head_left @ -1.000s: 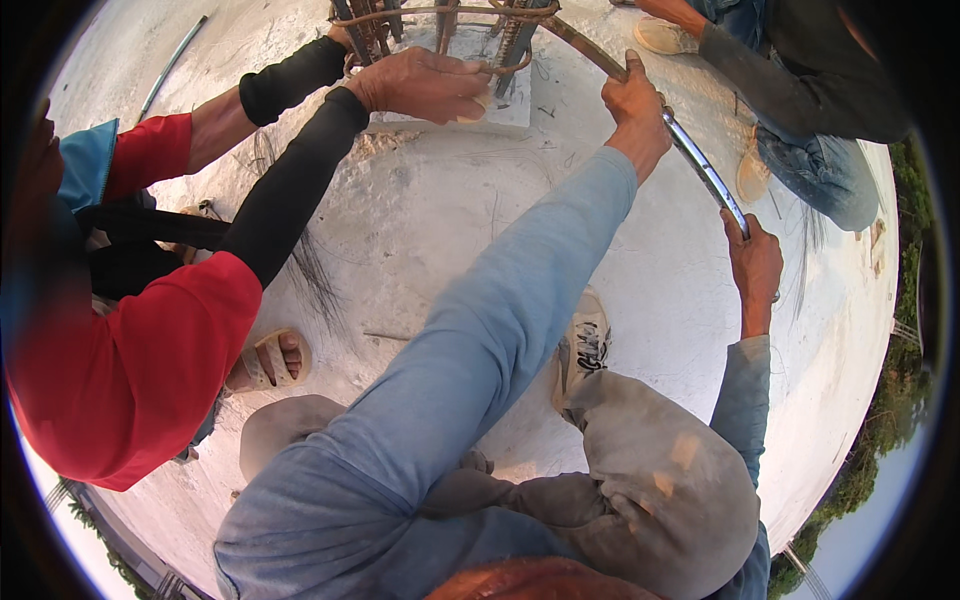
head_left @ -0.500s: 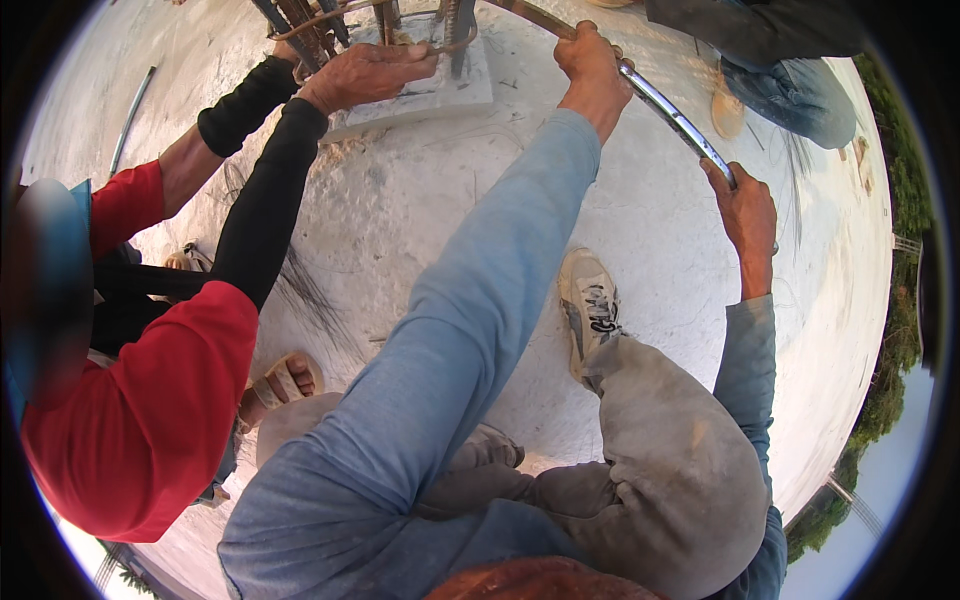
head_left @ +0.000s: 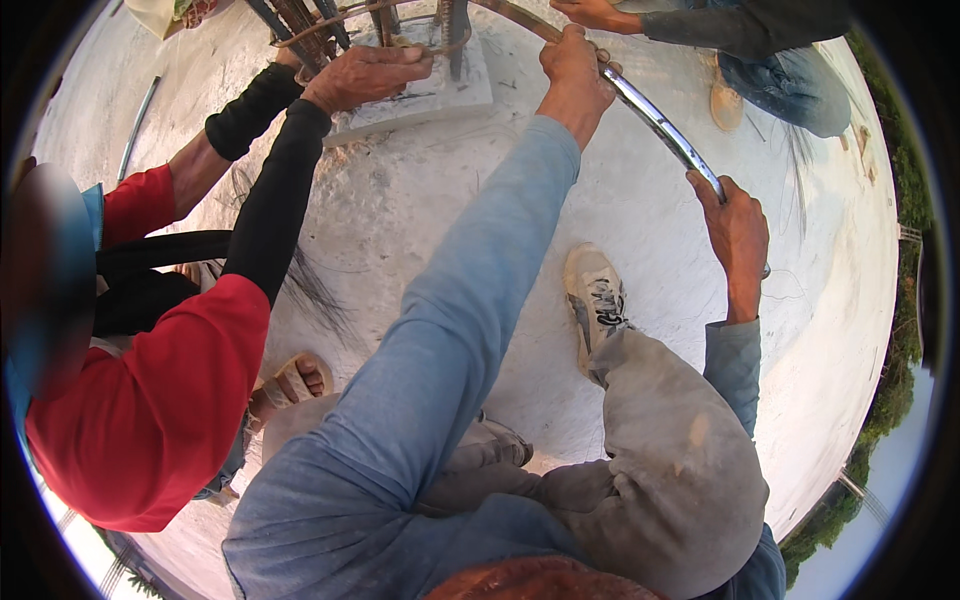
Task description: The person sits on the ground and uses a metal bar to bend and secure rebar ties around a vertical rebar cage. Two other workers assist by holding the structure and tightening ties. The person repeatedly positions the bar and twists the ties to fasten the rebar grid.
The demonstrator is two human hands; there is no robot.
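Note:
My left hand (head_left: 578, 85) is closed round a rusty bar (head_left: 522, 17), beside a small ring where it meets a shiny chrome tube (head_left: 655, 118). The tube runs down to the right, and its lower part is gripped in my right hand (head_left: 738, 228). At its far end the bar reaches toward upright rusty rebars (head_left: 300, 30) with a bent steel stirrup (head_left: 462, 38) round them. What the bar's end touches is cut off at the top edge.
At left a red-sleeved co-worker has a hand (head_left: 368, 76) at the stirrup. Another person's hand (head_left: 600, 14) is at top right, near the bar. The rebars rise from a raised concrete block (head_left: 420, 120). Thin wires (head_left: 318, 295) and a rod (head_left: 138, 128) lie on the concrete floor.
Both my hands have shifted slightly left with the bar and tube; my right hand is also a little nearer me. The other person's hand has come into view at top right.

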